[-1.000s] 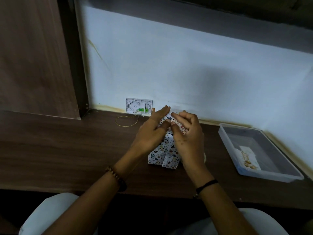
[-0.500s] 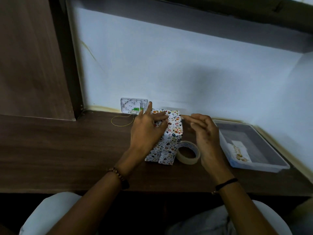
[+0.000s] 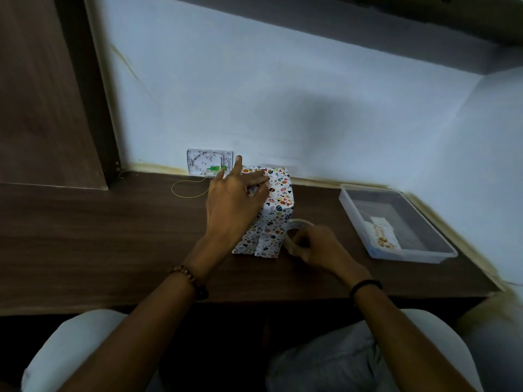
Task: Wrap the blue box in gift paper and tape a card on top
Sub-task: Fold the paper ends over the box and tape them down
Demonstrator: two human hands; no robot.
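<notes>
The box (image 3: 276, 210) stands upright on the brown desk, covered in white gift paper with small coloured prints. My left hand (image 3: 235, 202) presses on its top and left side with straight fingers, the index finger pointing up. Just right of the box lies a roll of clear tape (image 3: 297, 224), and my right hand (image 3: 317, 246) grips it with curled fingers, hiding most of the roll. A white card (image 3: 382, 232) with a gold print lies inside the plastic tray at the right.
A clear plastic tray (image 3: 351, 205) sits at the desk's right end near the wall. A small patterned plate (image 3: 209, 162) leans against the wall behind the box, with a loop of yellow string (image 3: 184, 190) on the desk beside it. A wooden panel (image 3: 42, 94) closes the left side.
My right hand left the top of the box and came down to the tape roll, gripping it. My left hand stayed pressed on the box top.
</notes>
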